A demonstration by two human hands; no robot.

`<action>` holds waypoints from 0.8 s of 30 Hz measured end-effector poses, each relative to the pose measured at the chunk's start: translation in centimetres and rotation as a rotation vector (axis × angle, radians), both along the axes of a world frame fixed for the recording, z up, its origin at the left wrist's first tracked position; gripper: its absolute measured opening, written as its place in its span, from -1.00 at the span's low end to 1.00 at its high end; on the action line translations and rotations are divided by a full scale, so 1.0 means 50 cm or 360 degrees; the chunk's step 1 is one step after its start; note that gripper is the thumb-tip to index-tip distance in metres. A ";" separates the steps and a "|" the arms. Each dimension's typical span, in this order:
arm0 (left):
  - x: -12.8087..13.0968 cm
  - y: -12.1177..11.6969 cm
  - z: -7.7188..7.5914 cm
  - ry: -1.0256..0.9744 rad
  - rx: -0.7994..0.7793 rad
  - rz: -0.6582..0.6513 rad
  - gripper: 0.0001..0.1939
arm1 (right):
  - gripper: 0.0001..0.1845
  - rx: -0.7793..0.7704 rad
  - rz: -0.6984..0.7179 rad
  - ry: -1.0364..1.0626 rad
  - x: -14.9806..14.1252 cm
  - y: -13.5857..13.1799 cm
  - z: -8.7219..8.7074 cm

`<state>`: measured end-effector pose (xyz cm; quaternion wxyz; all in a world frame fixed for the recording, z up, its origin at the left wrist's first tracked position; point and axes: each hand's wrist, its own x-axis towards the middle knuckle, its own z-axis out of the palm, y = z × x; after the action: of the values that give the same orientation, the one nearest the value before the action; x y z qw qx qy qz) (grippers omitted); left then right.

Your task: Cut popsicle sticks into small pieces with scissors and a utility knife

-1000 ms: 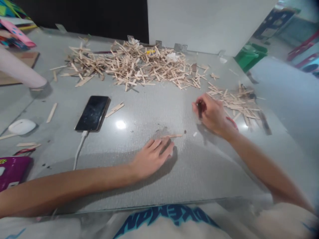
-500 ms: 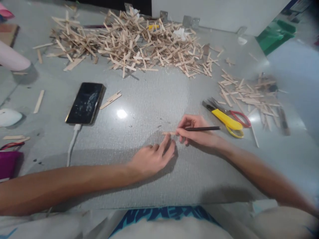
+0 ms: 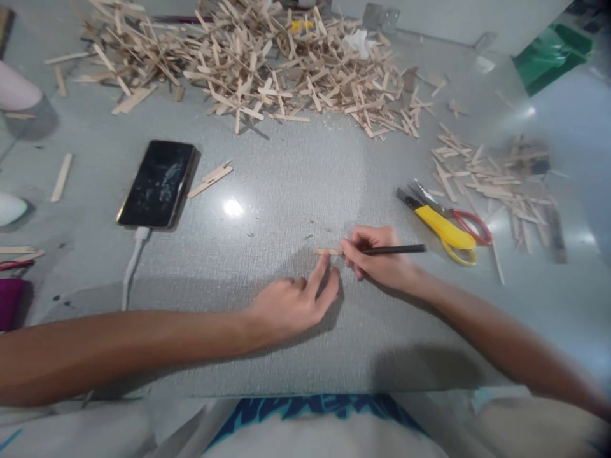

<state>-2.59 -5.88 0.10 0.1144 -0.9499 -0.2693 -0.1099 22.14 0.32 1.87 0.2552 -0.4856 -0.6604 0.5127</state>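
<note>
A short wooden craft stick [image 3: 321,251] lies flat on the grey table. My left hand [image 3: 291,302] rests beside it with fingers spread, the index fingertip pressing on the stick. Gripped in writing position by my right hand [image 3: 375,257] is a black pencil [image 3: 401,249], its back end pointing right. The pencil's tip is at the right end of the stick, mostly hidden by the fingers. To the right of that hand lie yellow-handled scissors [image 3: 446,232] and a red-handled tool [image 3: 472,226], overlapping each other.
A big heap of craft sticks [image 3: 258,70] spreads along the back, a smaller pile [image 3: 496,181] at the right. A phone [image 3: 160,184] with a white cable [image 3: 131,267] lies left, near a few loose sticks [image 3: 210,179]. Beyond the table stands a green bin [image 3: 548,60].
The view has tilted down and shifted slightly, so the background sits a little differently. Both hands keep nearly the same pose at the stick.
</note>
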 end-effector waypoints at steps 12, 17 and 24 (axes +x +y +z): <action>0.004 0.005 -0.002 0.0073 -0.0057 0.0009 -0.61 | -0.43 0.0022 -0.0017 -0.0047 -0.003 0.002 -0.002; 0.003 0.003 -0.005 0.0074 -0.0106 0.0021 -0.62 | -0.43 0.0019 -0.0017 -0.0051 -0.003 0.002 -0.003; -0.003 0.000 -0.012 0.0030 -0.0337 0.0029 -0.55 | -0.40 0.0021 -0.0016 -0.0027 -0.006 0.001 0.002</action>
<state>-2.74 -5.86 -0.50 0.0169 -0.9551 -0.2871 -0.0708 21.86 0.39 1.97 0.2556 -0.4916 -0.6634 0.5029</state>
